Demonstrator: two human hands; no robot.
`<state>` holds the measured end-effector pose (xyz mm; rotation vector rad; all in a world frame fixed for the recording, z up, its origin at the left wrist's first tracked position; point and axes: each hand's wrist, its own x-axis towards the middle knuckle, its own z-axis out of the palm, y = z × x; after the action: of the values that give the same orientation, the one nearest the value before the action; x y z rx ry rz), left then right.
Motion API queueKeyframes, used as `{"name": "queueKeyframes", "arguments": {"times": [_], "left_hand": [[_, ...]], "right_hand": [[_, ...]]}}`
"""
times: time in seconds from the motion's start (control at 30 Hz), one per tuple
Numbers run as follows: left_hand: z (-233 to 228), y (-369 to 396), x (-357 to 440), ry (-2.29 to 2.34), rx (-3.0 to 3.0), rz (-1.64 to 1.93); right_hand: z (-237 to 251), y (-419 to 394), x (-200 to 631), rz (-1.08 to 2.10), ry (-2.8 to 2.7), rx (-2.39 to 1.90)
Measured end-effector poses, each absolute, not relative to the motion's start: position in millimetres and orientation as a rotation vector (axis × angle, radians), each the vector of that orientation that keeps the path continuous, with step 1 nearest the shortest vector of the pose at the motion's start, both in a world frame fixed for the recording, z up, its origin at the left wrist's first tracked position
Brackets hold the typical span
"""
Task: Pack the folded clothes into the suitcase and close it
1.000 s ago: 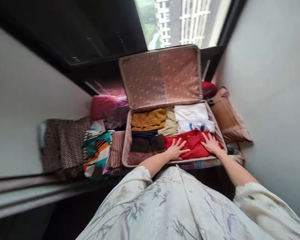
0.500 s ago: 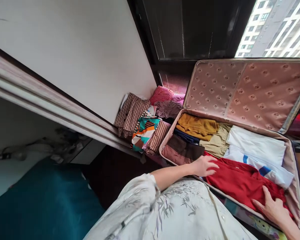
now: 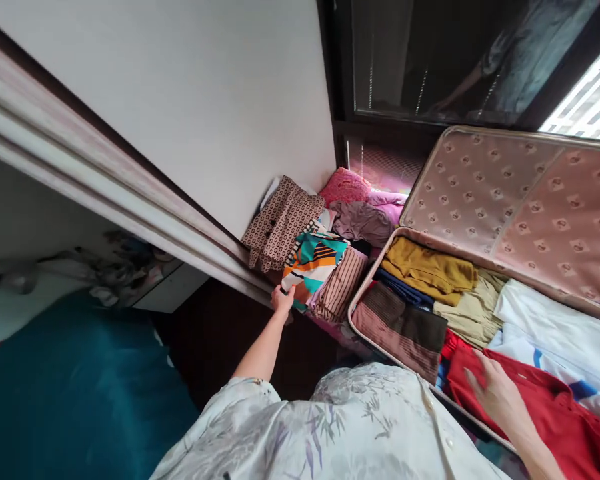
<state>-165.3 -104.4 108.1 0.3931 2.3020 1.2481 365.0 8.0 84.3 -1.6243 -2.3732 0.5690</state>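
Note:
My left hand (image 3: 283, 300) is at the near left corner of a folded, multicoloured patterned garment (image 3: 315, 257), its thumb and fingers closed on the edge. Beside that garment lies a striped folded garment (image 3: 341, 283), and behind it a brown patterned cloth (image 3: 293, 217). Over the red garment (image 3: 545, 407) in the open suitcase (image 3: 363, 303), my right hand (image 3: 497, 393) rests with its fingers outstretched, holding nothing.
Inside the suitcase lie a mustard garment (image 3: 427, 270), a beige one (image 3: 473, 300), a brown one (image 3: 400, 327) and a white one (image 3: 555, 310). The raised lid (image 3: 520, 187) leans near the window. A white wall (image 3: 180, 120) borders the pile; teal bedding (image 3: 80, 400) is at left.
My left hand has left the red garment and reached left to the multicoloured one. My right hand has shifted left along the red garment. The view has turned left.

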Motion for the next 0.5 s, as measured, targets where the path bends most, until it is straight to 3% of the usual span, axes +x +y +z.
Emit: {"name": "queueKeyframes", "arguments": {"times": [0.3, 0.5], "left_hand": [[74.8, -122.1, -236.6, 2.519, 0.373, 1.019], [77.5, -123.7, -180.4, 2.439, 1.603, 0.886]], "right_hand": [[118.0, 51.8, 144.0, 0.674, -2.710, -0.988], [127.2, 93.5, 6.0, 0.458, -2.872, -0.785]]}}
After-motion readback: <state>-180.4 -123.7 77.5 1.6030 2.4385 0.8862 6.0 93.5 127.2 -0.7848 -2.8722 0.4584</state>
